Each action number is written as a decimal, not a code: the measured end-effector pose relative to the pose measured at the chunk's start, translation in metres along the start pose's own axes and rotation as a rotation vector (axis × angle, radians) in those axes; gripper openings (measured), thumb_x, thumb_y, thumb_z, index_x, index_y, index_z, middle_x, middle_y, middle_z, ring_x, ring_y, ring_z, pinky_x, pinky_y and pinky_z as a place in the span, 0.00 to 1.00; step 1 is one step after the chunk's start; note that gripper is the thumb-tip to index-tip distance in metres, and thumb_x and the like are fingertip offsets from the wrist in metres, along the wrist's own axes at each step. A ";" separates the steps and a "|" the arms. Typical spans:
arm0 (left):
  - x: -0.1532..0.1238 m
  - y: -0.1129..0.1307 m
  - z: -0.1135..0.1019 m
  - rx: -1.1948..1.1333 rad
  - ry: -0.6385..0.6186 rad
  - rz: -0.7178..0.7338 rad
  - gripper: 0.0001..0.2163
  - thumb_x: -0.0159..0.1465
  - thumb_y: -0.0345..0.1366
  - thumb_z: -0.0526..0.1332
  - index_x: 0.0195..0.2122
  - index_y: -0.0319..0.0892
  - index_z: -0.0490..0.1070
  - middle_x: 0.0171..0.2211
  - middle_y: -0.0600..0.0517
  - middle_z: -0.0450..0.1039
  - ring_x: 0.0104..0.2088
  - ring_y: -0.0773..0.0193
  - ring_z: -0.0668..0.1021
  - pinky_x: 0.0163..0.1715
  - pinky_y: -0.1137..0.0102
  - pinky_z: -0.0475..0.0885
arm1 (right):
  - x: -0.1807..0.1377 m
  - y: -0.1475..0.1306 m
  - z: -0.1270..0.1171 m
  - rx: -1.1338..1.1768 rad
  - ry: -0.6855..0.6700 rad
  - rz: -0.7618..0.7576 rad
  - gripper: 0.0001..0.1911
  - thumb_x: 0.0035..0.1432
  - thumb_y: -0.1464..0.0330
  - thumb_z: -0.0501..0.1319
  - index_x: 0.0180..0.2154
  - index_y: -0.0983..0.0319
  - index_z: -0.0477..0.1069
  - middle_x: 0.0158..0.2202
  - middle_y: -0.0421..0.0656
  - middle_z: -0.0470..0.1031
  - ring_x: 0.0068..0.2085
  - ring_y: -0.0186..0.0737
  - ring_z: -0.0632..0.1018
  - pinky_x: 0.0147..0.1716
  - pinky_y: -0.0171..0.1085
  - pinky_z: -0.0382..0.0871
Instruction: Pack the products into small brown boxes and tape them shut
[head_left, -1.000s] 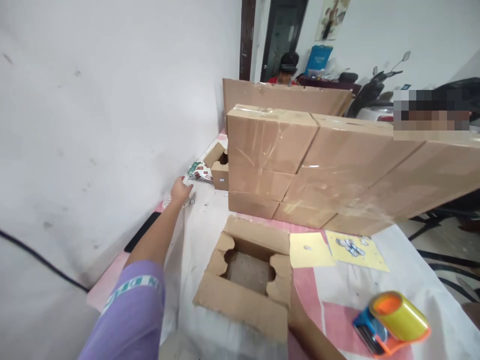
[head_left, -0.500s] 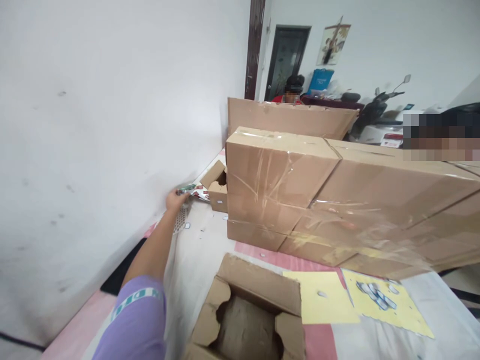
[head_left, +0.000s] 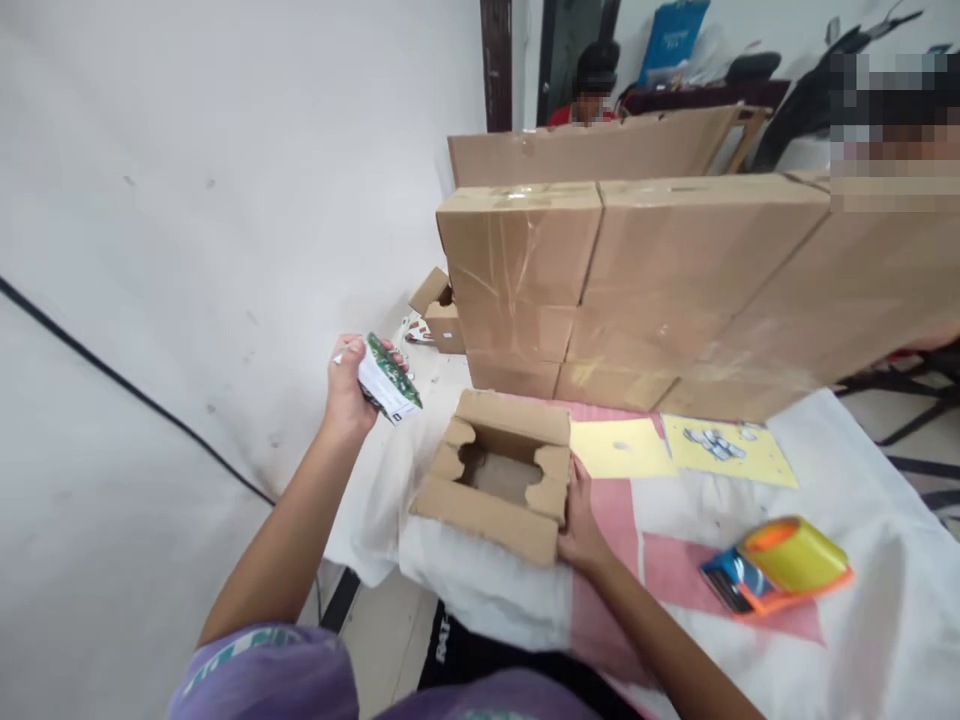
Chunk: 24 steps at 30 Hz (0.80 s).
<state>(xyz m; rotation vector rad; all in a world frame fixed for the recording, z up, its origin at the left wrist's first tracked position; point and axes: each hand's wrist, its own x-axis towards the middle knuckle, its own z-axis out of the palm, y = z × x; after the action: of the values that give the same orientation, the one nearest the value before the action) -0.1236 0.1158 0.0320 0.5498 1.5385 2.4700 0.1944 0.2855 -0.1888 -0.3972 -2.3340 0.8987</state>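
Note:
My left hand (head_left: 346, 395) is raised beside the wall, its fingers closed round a green-and-white printed packet (head_left: 391, 380). Too little of the packet shows to tell what is in it. An open cardboard box (head_left: 486, 512) with its flaps folded out stands at the table's near edge. Its inside shows a bare brown bottom. On the right side of this box my right hand (head_left: 583, 525) grips the wall, some fingers hidden behind the cardboard.
Large taped cartons (head_left: 517, 260) form a barrier across the table (head_left: 847, 470). A smaller open box (head_left: 446, 325) sits by the wall. Two yellow sheets (head_left: 619, 450) lie right of my box, near a yellow-orange roll-shaped object (head_left: 795, 560). Two people are beyond the cartons.
My left hand has come back from the far wall side, lifting the printed packet. My right hand has come into view on the box. The view has tilted down.

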 end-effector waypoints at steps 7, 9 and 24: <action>-0.108 -0.009 0.059 0.213 -0.285 -0.029 0.20 0.55 0.43 0.72 0.46 0.47 0.70 0.40 0.51 0.78 0.36 0.63 0.80 0.35 0.69 0.77 | 0.042 -0.095 -0.068 0.109 0.291 -0.130 0.30 0.65 0.59 0.58 0.65 0.57 0.58 0.58 0.54 0.67 0.61 0.58 0.69 0.60 0.60 0.66; -0.126 -0.019 0.069 0.231 -0.331 -0.009 0.21 0.55 0.44 0.72 0.48 0.47 0.70 0.46 0.48 0.79 0.42 0.59 0.81 0.40 0.68 0.77 | 0.071 -0.133 -0.073 0.143 -0.053 -0.143 0.41 0.59 0.58 0.65 0.68 0.57 0.52 0.60 0.53 0.69 0.61 0.57 0.71 0.59 0.55 0.68; -0.091 -0.064 -0.003 1.496 -0.474 -0.223 0.31 0.52 0.47 0.69 0.57 0.47 0.68 0.50 0.41 0.80 0.51 0.40 0.80 0.50 0.54 0.71 | 0.127 -0.132 -0.023 -0.391 -0.779 0.170 0.22 0.47 0.74 0.68 0.47 0.68 0.73 0.47 0.57 0.80 0.46 0.55 0.82 0.38 0.39 0.75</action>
<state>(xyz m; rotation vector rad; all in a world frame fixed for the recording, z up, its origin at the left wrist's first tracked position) -0.0439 0.1109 -0.0464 0.9150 2.6720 0.5431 0.1024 0.2607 -0.0310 -0.4636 -3.2584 0.7495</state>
